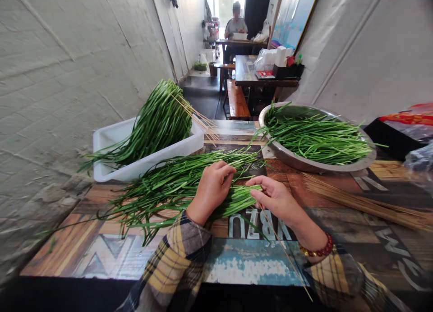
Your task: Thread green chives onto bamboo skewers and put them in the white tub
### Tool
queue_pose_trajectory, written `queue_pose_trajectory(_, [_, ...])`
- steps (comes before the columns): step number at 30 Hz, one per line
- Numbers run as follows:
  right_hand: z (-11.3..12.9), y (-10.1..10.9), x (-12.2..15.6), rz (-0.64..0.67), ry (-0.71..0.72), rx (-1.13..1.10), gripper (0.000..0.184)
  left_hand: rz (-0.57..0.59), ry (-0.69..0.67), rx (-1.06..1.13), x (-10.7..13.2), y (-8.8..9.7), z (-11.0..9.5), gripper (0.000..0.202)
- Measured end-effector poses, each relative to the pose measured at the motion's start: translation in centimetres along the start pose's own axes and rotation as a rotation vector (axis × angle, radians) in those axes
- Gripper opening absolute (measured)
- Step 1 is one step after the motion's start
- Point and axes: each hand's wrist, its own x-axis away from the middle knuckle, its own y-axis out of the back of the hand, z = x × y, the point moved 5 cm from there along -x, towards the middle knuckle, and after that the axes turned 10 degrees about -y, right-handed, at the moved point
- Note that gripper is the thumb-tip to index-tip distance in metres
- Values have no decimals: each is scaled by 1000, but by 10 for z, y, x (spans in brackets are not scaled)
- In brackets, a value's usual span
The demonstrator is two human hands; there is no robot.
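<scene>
My left hand (212, 185) is closed over a flat row of green chive stalks (169, 185) lying across the table, pressing their cut ends together. My right hand (275, 199) pinches a thin bamboo skewer (284, 249) at the cut ends of those stalks; the skewer runs back toward my right sleeve. Both sleeves are yellow plaid, and a red bead bracelet (316, 251) sits on the right wrist.
A white plastic tub (111, 138) at the left holds skewered chive bundles. A metal basin (297, 161) at the right holds loose chives. Loose skewers (365, 204) lie at the right. A person sits at a far table (237, 42). A wall runs along the left.
</scene>
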Motion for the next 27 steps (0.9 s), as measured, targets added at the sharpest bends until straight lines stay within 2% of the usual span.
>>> queue_pose_trajectory(5, [4,-2,5,114,42,130,18,100,-71,-155,1,-5,-4,14])
queue_pose_trajectory(11, [3,-3,6,143,113,180,14,137,-21,-266,2,-8,-1,5])
queue_pose_trajectory(13, [3,-2,6,143,103,170,15,48,21,-295,2,0,3,10])
queue_pose_trajectory(17, [3,-4,5,155,117,161,16,-282,170,-328,6,28,13,8])
queue_pose_trajectory(19, [3,-4,6,148,133,174,16,-353,161,-301,6,34,12,8])
queue_pose_trajectory(21, [3,-3,6,137,139,182,14,-294,98,-247,4,31,7,9])
queue_pose_trajectory(25, [4,-2,5,124,137,178,13,14,41,-256,2,10,-2,8])
queue_pose_trajectory(27, [4,-2,5,122,140,181,13,96,43,-293,3,5,-1,7])
